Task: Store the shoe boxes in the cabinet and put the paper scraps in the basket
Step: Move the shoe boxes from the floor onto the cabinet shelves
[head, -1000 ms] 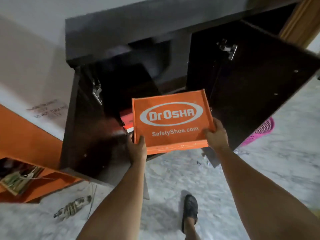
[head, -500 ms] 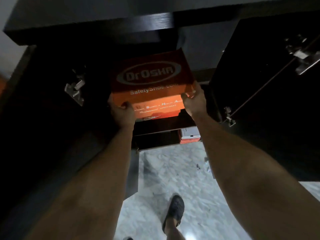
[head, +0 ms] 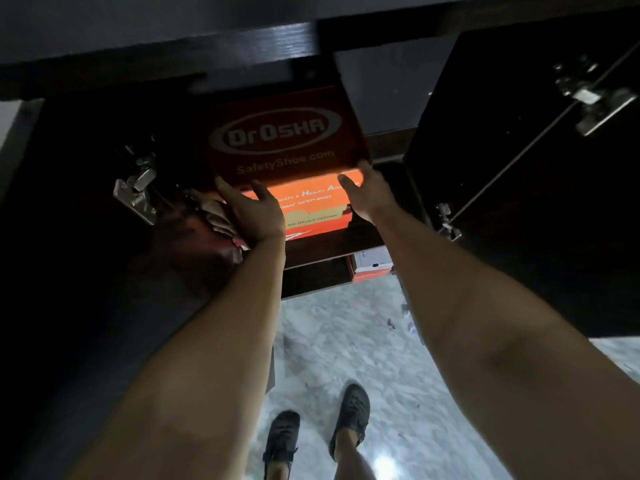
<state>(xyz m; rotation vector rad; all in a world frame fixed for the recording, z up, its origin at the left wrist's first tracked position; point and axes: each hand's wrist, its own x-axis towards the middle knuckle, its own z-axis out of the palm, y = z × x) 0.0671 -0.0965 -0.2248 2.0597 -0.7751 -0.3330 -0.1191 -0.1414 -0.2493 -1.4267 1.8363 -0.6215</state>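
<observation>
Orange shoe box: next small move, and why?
Probably push the orange shoe box further back onto the cabinet shelf. Both the left hand and right hand press its near end, which overhangs the shelf's front edge.

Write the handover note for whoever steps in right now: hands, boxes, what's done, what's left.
Left hand: open, palm and fingers pressing the front face of the orange shoe box.
Right hand: open, pressing the same box at its right front corner.
The box sits on an upper shelf of the dark cabinet, both doors open, front end not yet fully in.
Another box stands on a lower shelf.
Done: at least these two boxes in the cabinet.
Left: push this box home; pick up the paper scraps on the floor. The basket is out of view.
</observation>
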